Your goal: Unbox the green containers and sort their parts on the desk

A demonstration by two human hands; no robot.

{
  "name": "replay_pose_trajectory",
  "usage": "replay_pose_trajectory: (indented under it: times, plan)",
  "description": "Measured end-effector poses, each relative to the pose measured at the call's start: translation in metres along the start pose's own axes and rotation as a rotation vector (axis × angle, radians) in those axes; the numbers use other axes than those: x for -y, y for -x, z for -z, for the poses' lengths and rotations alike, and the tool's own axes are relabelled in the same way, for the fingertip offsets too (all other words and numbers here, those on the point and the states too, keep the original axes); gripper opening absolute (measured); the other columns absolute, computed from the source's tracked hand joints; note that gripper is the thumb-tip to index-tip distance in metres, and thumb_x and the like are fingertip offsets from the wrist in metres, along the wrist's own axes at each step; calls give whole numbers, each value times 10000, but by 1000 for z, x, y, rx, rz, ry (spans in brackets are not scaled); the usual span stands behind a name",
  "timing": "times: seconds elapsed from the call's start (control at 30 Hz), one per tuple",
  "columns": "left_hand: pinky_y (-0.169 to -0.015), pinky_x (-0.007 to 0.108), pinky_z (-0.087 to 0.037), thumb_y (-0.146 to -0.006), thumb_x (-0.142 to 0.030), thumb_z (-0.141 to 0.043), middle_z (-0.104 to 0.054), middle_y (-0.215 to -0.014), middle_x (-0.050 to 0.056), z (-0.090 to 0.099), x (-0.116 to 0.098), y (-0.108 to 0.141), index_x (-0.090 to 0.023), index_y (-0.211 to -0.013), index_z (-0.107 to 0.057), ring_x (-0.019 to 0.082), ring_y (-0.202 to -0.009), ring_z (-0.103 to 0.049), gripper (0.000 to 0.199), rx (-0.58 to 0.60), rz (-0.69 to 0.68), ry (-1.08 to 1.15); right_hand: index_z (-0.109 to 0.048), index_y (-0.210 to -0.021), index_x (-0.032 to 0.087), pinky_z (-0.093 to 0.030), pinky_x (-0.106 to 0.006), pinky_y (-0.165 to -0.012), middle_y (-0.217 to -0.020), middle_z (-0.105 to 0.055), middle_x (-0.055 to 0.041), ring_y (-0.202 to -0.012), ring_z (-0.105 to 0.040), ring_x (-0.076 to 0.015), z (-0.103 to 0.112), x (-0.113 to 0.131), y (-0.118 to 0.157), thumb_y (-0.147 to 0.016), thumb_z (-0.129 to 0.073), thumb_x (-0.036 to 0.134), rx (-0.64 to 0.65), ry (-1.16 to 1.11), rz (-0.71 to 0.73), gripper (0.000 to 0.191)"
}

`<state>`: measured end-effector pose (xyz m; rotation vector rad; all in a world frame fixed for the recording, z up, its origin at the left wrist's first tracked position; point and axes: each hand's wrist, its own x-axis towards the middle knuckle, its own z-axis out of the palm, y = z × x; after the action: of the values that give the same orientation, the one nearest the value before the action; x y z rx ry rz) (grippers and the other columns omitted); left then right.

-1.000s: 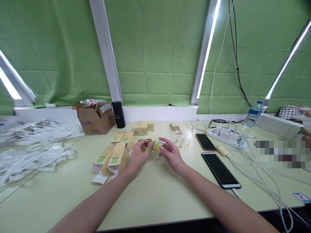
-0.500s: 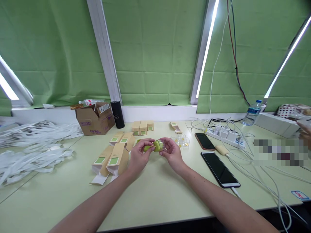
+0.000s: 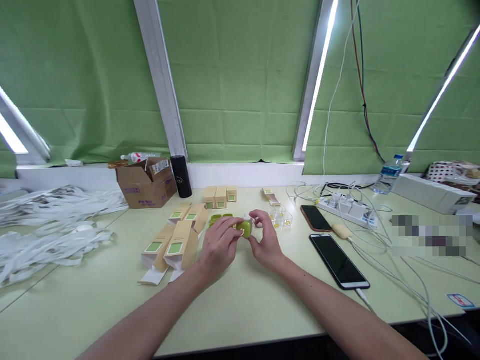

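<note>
A small, glossy green container is held just above the table, between my hands. My left hand pinches it from the left, its fingers over the top and the thumb at the front. At its right edge, the curved thumb and fingers of my right hand grip it, with a bit of clear plastic showing near the fingertips. More green pieces lie just behind my left hand, partly hidden by it. Beyond my right hand stand several small clear cups with yellow spots in them.
Kraft-paper boxes with green labels, some with flaps open, lie to the left. Smaller boxes stand behind. A cardboard carton and black cylinder are at the back. Phones, cables and a power strip lie right.
The green container has tipped and its yellow-edged flap no longer shows. My left fingers have moved over its top, and the green pieces behind are more visible. The other person's hand at right has gone.
</note>
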<state>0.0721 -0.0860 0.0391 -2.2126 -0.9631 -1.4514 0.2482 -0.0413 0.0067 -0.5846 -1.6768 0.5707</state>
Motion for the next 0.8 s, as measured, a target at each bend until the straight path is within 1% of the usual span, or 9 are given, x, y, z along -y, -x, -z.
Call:
replay_pose_trajectory:
  times: [0.07, 0.13, 0.23, 0.37, 0.5, 0.6, 0.67, 0.73, 0.8]
  plan:
    - [-930, 460, -589, -961, -105, -531, -792, -1129, 97, 0, 0, 0, -244, -882, -658, 244, -1085, -726, 204, 20, 32, -2, -540, -1361, 329, -520, -512, -1017, -1329, -614, -91, -1228, -582, -306, 1, 2, 0, -813, -656, 116, 42, 18, 50, 599]
    - [-940, 462, -584, -967, -108, -506, -789, -1122, 100, -1, 1, 1, -243, -890, -638, 242, -1086, -728, 204, 34, 55, 3, -543, -1368, 337, -524, -521, -1020, -1304, -636, -85, -1214, -599, -307, 1, 2, 0, -830, -654, 125, 63, 18, 57, 588]
    - [-957, 459, -577, -976, -116, -481, -778, -1159, 115, -2, 3, 3, -239, -922, -619, 244, -1119, -722, 192, 62, 103, 16, -532, -1384, 328, -542, -514, -1000, -1304, -642, -90, -1206, -616, -303, -1, 1, 1, -842, -656, 125, 72, 30, 31, 592]
    - [-971, 447, -567, -981, -118, -463, -769, -1187, 120, -4, 5, 4, -234, -942, -594, 245, -1146, -714, 179, 83, 159, 16, -527, -1394, 308, -541, -513, -1011, -1311, -644, -100, -1206, -628, -300, -3, -1, 1, -842, -668, 120, 77, 59, 5, 600]
    - [-935, 424, -571, -974, -93, -449, -766, -1206, 111, -5, 8, 5, -231, -961, -567, 236, -1126, -718, 182, 96, 182, -7, -539, -1373, 288, -538, -513, -1022, -1294, -653, -100, -1199, -632, -296, -5, -1, 0, -838, -676, 123, 88, 83, -20, 576]
    - [-885, 414, -578, -970, -81, -458, -776, -1191, 102, -5, 10, 6, -234, -964, -545, 236, -1084, -730, 176, 74, 172, -25, -536, -1365, 270, -544, -502, -1022, -1278, -657, -99, -1199, -629, -284, -5, -3, 0, -827, -650, 96, 103, 121, -46, 578]
    - [-878, 418, -577, -975, -91, -470, -779, -1191, 98, -4, 10, 5, -239, -968, -530, 238, -1073, -736, 159, 40, 191, -25, -533, -1363, 265, -541, -493, -1033, -1284, -658, -98, -1209, -629, -275, -3, -6, -2, -817, -639, 84, 98, 142, -75, 585]
    - [-880, 419, -574, -988, -125, -485, -776, -1207, 95, -2, 10, 3, -246, -978, -514, 239, -1071, -740, 126, 2, 264, 1, -546, -1343, 262, -536, -483, -1041, -1288, -663, -94, -1207, -636, -269, 1, -9, -4, -807, -642, 87, 88, 147, -108, 572]
    - [-885, 415, -570, -1003, -182, -504, -770, -1221, 95, 0, 9, 0, -253, -979, -498, 241, -1082, -739, 75, -39, 383, 63, -577, -1302, 258, -533, -470, -1038, -1274, -674, -86, -1190, -643, -266, 4, -11, -7, -798, -647, 98, 80, 146, -133, 533]
